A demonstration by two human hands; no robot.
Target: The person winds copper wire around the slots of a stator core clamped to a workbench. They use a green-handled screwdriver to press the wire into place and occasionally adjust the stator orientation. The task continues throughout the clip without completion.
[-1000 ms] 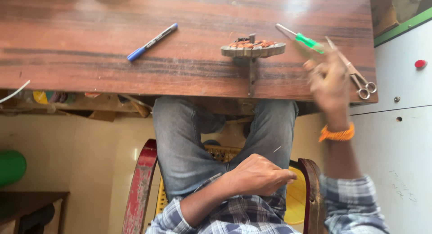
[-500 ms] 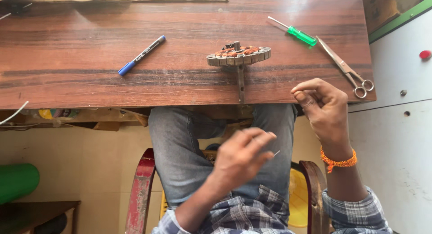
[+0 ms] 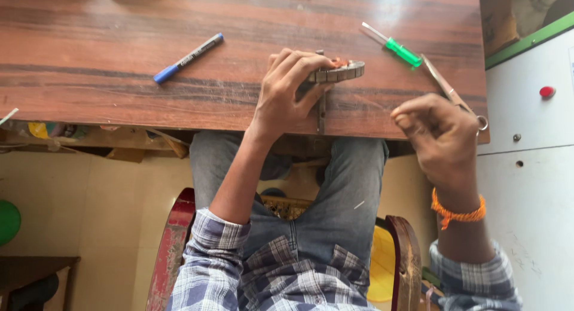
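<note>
My left hand [image 3: 288,91] reaches onto the brown wooden table [image 3: 119,72] and its fingers curl over the left side of a small round metal dish [image 3: 342,72] holding reddish bits, which stands on a thin stem [image 3: 321,112]. My right hand [image 3: 441,137] hovers over the table's near right corner with its fingers bunched together; whether anything small is pinched in them I cannot tell. An orange thread band [image 3: 458,214] circles that wrist. Metal scissors [image 3: 449,91] lie partly hidden behind the right hand.
A green-handled screwdriver [image 3: 394,46] lies beyond the dish, and a blue-capped marker [image 3: 188,57] lies at the table's middle left. A white cabinet [image 3: 532,167] with a red knob [image 3: 546,91] stands on the right. I sit on a red-framed chair [image 3: 173,251].
My left hand rose from my lap and took hold of the round dish. My right hand stayed near the table's right corner with fingers bunched.
</note>
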